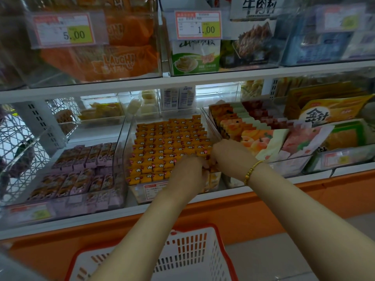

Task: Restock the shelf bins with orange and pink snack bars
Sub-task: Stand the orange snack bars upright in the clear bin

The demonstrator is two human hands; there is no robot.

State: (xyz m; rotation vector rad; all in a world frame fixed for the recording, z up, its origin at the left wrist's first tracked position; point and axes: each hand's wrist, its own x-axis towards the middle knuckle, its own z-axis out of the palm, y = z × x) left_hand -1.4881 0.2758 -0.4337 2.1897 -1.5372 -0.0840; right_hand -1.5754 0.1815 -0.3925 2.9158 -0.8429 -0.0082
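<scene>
Shelf: white shop shelf (142,211) running left to right, lined with clear plastic bins, with an orange panel (263,201) below its near edge.
Upper shelf: more clear bins of orange, green and blue packets, fronted by price tags (197,25) reading 5.00 and 1.00.
Floor: grey strip (284,260) at the near right.
Basket: white slotted basket with a red rim (221,240), near, below the forearms.
Orange bars: small orange wrappers with white flower marks and red twisted ends (162,142), packed in tight, even rows that fill the middle bin (124,147) from near to far.
Pink bars: pale pink-purple packets with brown pictures (81,171), standing in rows in the left bin (60,207), just beside the orange one.
Right bin: peach-printed packets (263,140) leaning in a stack.
Left hand (190,169): down at the near right corner of the orange bin, fingers bent in among the bars; whether it holds any cannot be told.
Right hand (229,155): just right of the left hand, almost touching it, knuckles up and fingertips hidden among the bars; its hold cannot be told.
Bracelet: gold beads (251,171) on the right wrist.
</scene>
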